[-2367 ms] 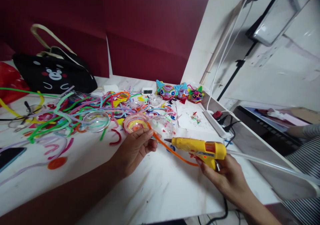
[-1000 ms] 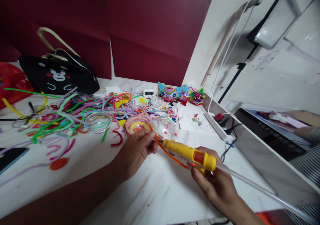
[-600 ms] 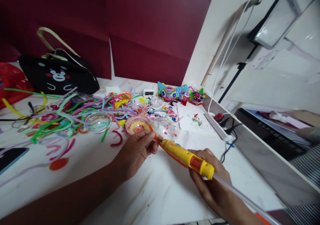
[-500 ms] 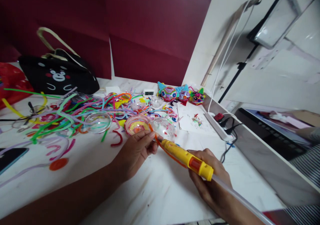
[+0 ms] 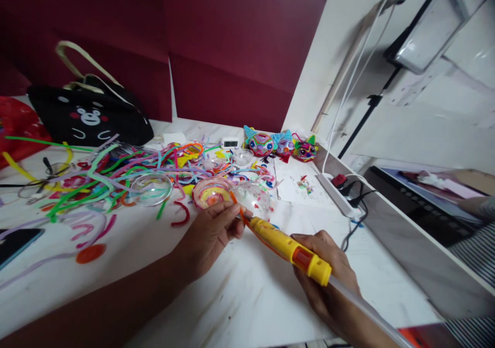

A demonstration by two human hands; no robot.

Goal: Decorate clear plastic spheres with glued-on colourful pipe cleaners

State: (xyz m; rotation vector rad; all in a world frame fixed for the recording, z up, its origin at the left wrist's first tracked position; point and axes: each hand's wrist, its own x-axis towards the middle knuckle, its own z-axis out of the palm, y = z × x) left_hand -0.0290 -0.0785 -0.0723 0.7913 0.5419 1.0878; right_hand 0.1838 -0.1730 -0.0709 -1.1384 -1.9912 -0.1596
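Observation:
My left hand (image 5: 217,234) pinches an orange pipe cleaner (image 5: 233,198) between thumb and fingers. My right hand (image 5: 328,270) is wrapped round a yellow glue gun (image 5: 280,242), with a long pale glue stick (image 5: 363,307) coming out of its back end. The gun's nozzle is at the pipe cleaner, close to my left fingertips; whether they touch I cannot tell. Part of the pipe cleaner runs along beneath the gun. Just beyond my left hand lie a bowl-shaped piece lined with coloured rings (image 5: 204,189) and a clear plastic half-sphere (image 5: 255,199).
A tangle of pipe cleaners (image 5: 116,175) covers the left of the table, with a clear dish (image 5: 151,189) on it. Decorated animal heads (image 5: 261,143) stand at the back. A power strip (image 5: 340,196) lies right, and a black bag (image 5: 91,116) sits back left.
The glue gun has tilted slightly, so it now covers more of the orange pipe cleaner beneath it. My left hand stays almost still.

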